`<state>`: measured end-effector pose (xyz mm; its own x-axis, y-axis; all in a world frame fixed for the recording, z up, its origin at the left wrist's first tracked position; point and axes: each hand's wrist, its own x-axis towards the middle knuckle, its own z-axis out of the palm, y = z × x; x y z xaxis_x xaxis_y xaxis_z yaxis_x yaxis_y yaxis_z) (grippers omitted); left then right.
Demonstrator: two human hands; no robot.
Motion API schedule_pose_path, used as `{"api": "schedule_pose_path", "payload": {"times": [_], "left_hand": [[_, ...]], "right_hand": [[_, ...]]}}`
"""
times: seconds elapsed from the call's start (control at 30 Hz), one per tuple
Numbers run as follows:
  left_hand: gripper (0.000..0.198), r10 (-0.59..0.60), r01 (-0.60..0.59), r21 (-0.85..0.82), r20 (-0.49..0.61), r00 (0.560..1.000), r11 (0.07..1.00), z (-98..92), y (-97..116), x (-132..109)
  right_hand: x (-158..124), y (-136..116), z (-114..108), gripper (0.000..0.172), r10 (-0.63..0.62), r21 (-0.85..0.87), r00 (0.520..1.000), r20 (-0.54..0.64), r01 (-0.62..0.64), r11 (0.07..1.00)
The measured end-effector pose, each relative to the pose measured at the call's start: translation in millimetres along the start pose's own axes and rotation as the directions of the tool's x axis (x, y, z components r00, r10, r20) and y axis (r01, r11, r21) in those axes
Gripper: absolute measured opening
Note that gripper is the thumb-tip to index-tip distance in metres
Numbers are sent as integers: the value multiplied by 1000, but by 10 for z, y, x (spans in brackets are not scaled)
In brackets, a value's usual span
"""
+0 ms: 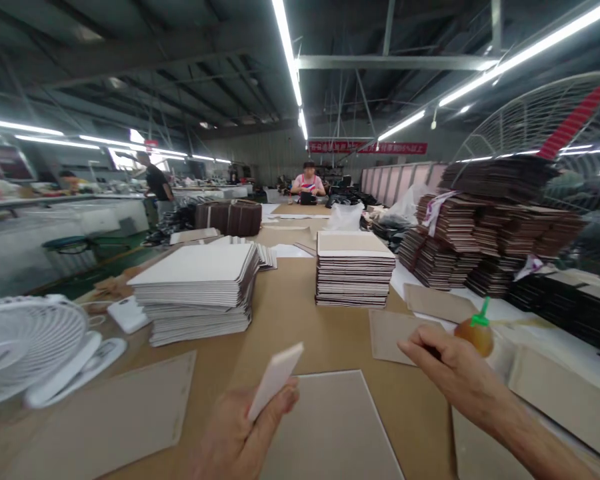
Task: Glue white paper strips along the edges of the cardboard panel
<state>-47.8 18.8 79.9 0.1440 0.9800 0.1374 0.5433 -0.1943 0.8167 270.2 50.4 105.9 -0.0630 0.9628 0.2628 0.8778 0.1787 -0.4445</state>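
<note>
My left hand [253, 427] is closed around a flat white strip [276, 379], tilted up between thumb and fingers. Beneath it lies a grey-beige board [330, 427] with pale edges. My right hand [445, 357] is raised at the right with its fingers curled together; whatever may be inside them is hidden. Just behind that hand stands a bottle of amber liquid [474, 335] with a green nozzle. Below the curled fingers, a smaller beige board [393, 337] rests on the brown table [280, 320]. Another board [125, 413] lies at the left.
A white-grey board stack [195, 293] and a dark-edged stack [355, 270] stand ahead. At the left are a white fan [30, 353] and a white phone-like object [129, 315]. Brown piles [480, 233] and a large fan [545, 127] fill the right. A person [309, 183] sits opposite.
</note>
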Motion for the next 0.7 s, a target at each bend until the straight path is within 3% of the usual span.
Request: {"api": "schedule_pose_path", "payload": {"times": [0.07,0.17,0.27,0.37,0.47,0.6,0.7], "left_hand": [[46,-169,221,-311,187,968,924,-34,220,38],[55,-183,388,-515,403,897,765,95,346,54],[56,-137,397,-518,468,873,758,276,272,22],[54,-122,337,-442,446,887,831,408,148,-18],[55,-137,317,-395,421,897,862,477,74,-31],[63,-158,341,-431,406,900,836,505,74,-18],[62,-175,324,-434,348,921,840,502,96,-17]], "right_hand": [[-18,-389,73,42,-40,277,994,100,11,961],[-1,-846,240,33,-160,676,956,247,-52,735],[86,-1078,439,37,-187,837,928,323,-188,514],[147,-1125,562,33,-138,868,914,383,-304,394],[136,-1094,585,32,-122,860,913,388,-312,403],[106,-1038,574,35,-225,846,878,423,-293,445],[122,-1017,560,26,-212,855,887,411,-295,427]]}}
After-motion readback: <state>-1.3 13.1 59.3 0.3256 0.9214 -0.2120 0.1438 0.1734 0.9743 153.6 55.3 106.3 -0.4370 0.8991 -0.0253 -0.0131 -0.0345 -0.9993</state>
